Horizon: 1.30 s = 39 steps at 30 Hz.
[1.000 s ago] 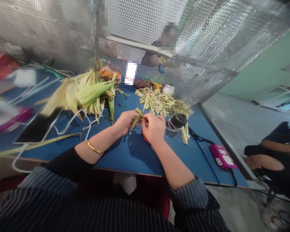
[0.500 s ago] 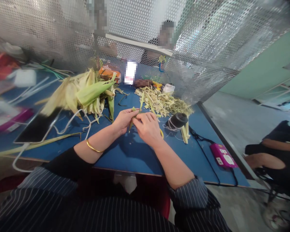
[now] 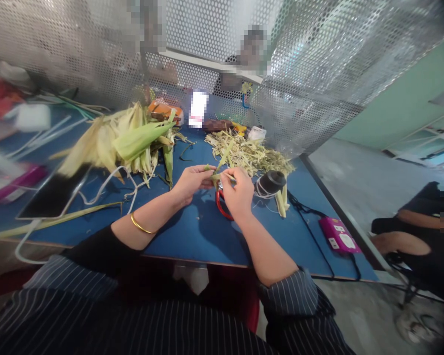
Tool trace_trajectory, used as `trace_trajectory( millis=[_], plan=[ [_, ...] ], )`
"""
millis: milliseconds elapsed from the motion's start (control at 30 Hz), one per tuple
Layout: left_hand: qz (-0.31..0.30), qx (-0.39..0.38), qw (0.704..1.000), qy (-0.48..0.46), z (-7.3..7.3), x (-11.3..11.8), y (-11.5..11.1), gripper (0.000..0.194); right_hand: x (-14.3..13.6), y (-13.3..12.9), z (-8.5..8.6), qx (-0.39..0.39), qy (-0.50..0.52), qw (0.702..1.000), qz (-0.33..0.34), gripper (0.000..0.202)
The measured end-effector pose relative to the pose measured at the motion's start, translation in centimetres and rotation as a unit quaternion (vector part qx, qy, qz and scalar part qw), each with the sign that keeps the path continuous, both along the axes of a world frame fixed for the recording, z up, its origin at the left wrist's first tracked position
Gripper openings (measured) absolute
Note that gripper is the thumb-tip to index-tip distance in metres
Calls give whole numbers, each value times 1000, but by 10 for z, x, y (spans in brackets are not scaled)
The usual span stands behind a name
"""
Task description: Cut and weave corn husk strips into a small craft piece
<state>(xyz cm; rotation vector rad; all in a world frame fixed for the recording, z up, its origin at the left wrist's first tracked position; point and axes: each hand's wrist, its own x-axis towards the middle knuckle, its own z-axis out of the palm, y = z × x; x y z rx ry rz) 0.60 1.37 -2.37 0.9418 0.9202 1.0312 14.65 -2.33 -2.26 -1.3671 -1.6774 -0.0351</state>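
Note:
Over the front middle of the blue table, my left hand (image 3: 191, 184) is closed, its thumb and fingers pinching a bundle of greenish corn husk strips (image 3: 217, 176). My right hand (image 3: 241, 193) grips the other side of the same strips, thumb against forefinger. Scissors with red handles (image 3: 221, 207) lie beneath the right hand, their blades mostly covered. Just right of that hand is a dark spool with pale thread (image 3: 269, 185). Shredded husk (image 3: 244, 154) is heaped behind both hands. Whole dried and green corn husks (image 3: 133, 143) are piled to the left.
A black tablet-like device (image 3: 54, 195) with a white cable lies at left. A magenta power strip (image 3: 339, 234) sits near the right edge of the table (image 3: 207, 241). At the back stand a lit phone (image 3: 198, 109) and a perforated screen (image 3: 207, 29); a person sits beyond it, another at right.
My right hand has shifted slightly right and turned, its fingers now pinching the husk strips. The red scissor handles have come into sight below it. My left hand stays nearly in place.

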Motion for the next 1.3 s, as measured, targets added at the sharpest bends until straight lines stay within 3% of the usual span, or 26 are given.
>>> trace_trajectory(
  millis=[167,333,600,700,800,900,967,1100,1300],
  plan=[
    [-24,55,998,21,2,2,-1,16,7,6,-2,-151,95,984,7,16],
    [-44,91,995,25,1,2,-4,20,10,13,-6,-175,137,975,21,13],
    [89,40,995,22,2,0,5,14,4,16,-16,-199,301,929,78,26],
    [118,3,993,-18,1,-4,11,16,1,10,-12,-163,226,956,96,22],
    [117,-14,992,-50,-3,-4,13,16,-2,3,-7,-72,11,992,101,14],
    [115,14,992,-43,-6,-2,11,14,-2,0,-3,15,-198,973,115,17],
    [111,41,993,-16,-7,0,9,14,-2,0,-2,51,-260,958,114,20],
    [89,84,992,33,-5,3,2,16,1,2,0,91,-221,967,95,16],
    [25,113,992,56,2,6,-6,10,8,9,-1,56,-152,985,50,15]
  ],
)
